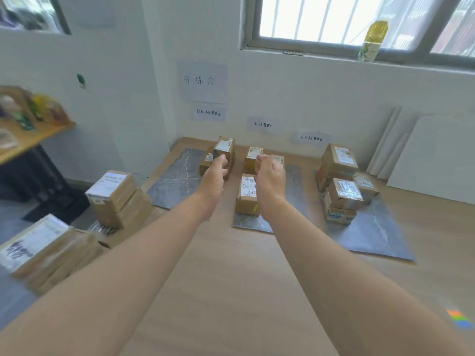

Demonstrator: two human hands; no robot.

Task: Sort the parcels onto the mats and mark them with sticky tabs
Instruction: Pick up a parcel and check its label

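Your left hand (215, 170) curls at a parcel (226, 148) on the left mat (174, 181); your right hand (270, 172) curls nearby; either grip is indiscernible.

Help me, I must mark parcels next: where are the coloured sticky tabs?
Head view, far lower right: the coloured sticky tabs lie on the wooden floor, right of the right forearm, nearer the camera than the right-hand mat.

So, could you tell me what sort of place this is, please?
Probably a makeshift parcel-sorting corner of an indoor room: labelled cardboard parcels stand stacked on grey mats on the wooden floor, and handwritten paper signs are stuck on the wall above the mats.
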